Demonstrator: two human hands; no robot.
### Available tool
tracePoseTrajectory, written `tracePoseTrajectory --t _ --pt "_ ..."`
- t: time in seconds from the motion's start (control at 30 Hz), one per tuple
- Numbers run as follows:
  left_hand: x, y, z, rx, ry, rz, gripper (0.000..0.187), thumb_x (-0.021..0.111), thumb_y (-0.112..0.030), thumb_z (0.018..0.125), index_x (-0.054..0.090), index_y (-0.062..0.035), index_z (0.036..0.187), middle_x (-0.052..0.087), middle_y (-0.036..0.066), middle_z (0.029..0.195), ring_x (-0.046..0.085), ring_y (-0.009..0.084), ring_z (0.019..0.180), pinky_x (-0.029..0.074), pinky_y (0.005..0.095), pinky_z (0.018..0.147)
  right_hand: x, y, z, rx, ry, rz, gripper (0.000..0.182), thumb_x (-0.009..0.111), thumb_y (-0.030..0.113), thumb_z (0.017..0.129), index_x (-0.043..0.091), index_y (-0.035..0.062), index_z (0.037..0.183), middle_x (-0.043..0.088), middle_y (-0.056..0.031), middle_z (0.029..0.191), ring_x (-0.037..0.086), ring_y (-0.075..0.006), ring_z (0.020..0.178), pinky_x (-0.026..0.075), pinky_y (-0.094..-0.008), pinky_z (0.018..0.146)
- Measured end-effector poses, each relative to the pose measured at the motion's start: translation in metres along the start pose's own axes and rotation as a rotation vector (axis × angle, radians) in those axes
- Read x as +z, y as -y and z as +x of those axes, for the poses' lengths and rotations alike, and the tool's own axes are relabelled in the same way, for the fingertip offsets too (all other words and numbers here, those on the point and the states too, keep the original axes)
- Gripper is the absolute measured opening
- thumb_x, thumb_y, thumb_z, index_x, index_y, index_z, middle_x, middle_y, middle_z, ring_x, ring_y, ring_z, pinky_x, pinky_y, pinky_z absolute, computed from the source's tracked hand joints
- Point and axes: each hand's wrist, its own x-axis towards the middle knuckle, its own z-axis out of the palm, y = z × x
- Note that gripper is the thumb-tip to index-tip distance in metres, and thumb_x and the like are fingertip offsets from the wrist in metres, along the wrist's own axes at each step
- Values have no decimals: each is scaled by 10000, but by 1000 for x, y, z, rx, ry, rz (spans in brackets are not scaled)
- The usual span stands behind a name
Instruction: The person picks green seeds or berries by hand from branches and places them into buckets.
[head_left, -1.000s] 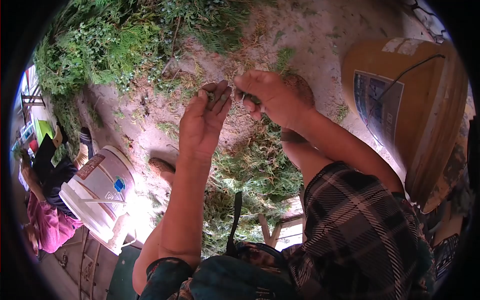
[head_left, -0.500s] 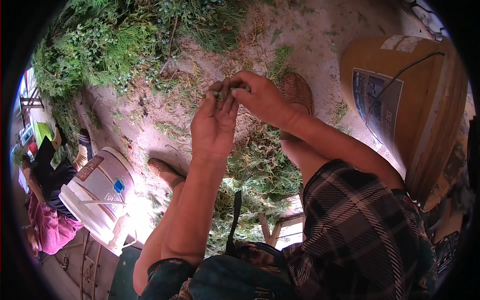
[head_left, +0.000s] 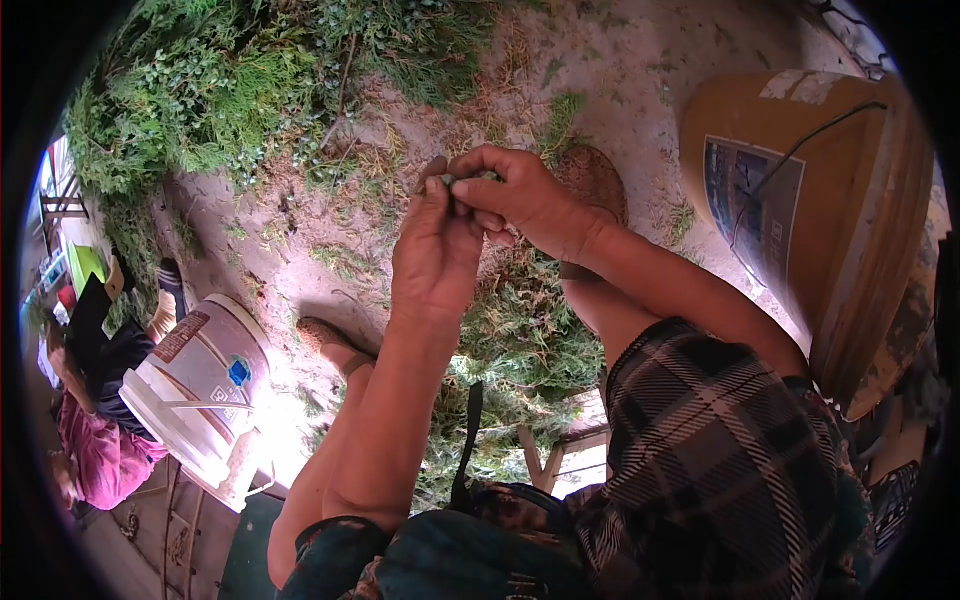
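Observation:
Small pale-green seed cones (head_left: 447, 181) show between the fingertips where my two hands meet, above the littered floor. My left hand (head_left: 438, 245) is palm up with its fingers curled, its thumb pressing on the cones. From the right, my right hand (head_left: 528, 198) pinches at the same spot, thumb and forefinger closed together, with a bit of green between them; the fingers partly cover it. Beneath my hands lies a heap of cut green conifer sprigs (head_left: 530, 330), between my legs.
A large pile of conifer branches (head_left: 230, 100) with bluish cones spreads at the upper left. A white bucket (head_left: 215, 345) stands left, a big yellow-brown bucket (head_left: 790, 180) right. Another person in pink clothing (head_left: 105, 450) sits at the far left. Sprigs and dry needles litter the floor.
My left hand has turned slightly and its fingers have curled in more, thumb now at the right thumb. My right hand has shifted a little, its lower fingers now showing beneath.

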Motion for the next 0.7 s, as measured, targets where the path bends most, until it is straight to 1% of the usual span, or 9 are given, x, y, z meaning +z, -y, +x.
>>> tracePoseTrajectory --t 0.1,0.17,0.2,0.27,0.4,0.47,0.53,0.6,0.7 --pt "-7 -1 0 -18 -8 28 259 494 -230 918 457 -47 1098 541 87 883 569 255 756 517 419 674 1 2 -1 4 -16 132 235 565 134 840 490 -24 997 561 -58 744 454 -56 505 383 -207 398" --pt "-13 -1 3 42 -154 178 247 487 -250 919 475 -34 1039 529 71 805 569 260 719 521 419 674 0 3 -1 10 -25 152 228 563 129 817 483 -29 961 567 -53 740 461 -59 501 388 -208 399" --pt "-12 -2 2 42 -154 179 247 487 -250 919 475 -34 1039 529 71 805 569 260 719 521 419 674 -1 3 -1 5 -16 155 230 558 129 817 479 -29 965 567 -55 742 462 -59 501 388 -208 397" --pt "-9 -5 1 50 -197 167 192 548 -160 895 530 -14 1018 569 63 898 532 151 785 458 279 766 -1 3 -1 -1 -7 161 233 553 129 816 475 -28 969 566 -57 745 464 -59 502 388 -208 396" --pt "9 -4 -3 157 -276 384 237 554 -166 890 546 7 1052 585 51 891 575 169 737 485 300 689 -2 1 0 0 -34 45 243 550 137 819 484 -29 985 536 -32 649 451 -61 471 389 -218 393" --pt "12 -2 -4 219 -377 611 234 600 -121 860 584 4 1057 618 56 927 571 126 757 459 250 689 -2 0 -1 9 -44 -8 247 547 140 822 487 -27 993 520 -20 609 444 -62 455 385 -222 390" --pt "7 -3 -3 226 -392 649 231 613 -113 850 593 4 1048 626 58 916 572 124 772 460 247 692 1 4 -2 19 -71 -137 236 545 144 827 501 -18 994 480 2 553 425 -62 427 370 -228 382" --pt "3 -4 -2 230 -407 686 228 626 -105 840 602 4 1039 634 59 906 572 121 787 461 245 695 -1 1 -2 1 -58 -78 241 548 175 839 508 -12 985 475 3 551 420 -64 423 359 -226 378" --pt "1 -7 -2 219 -362 759 257 593 -183 872 580 14 1038 633 76 912 573 131 784 458 256 723 -4 -5 1 -9 -76 4 275 554 264 860 517 3 938 471 -4 557 404 -64 416 334 -220 367"
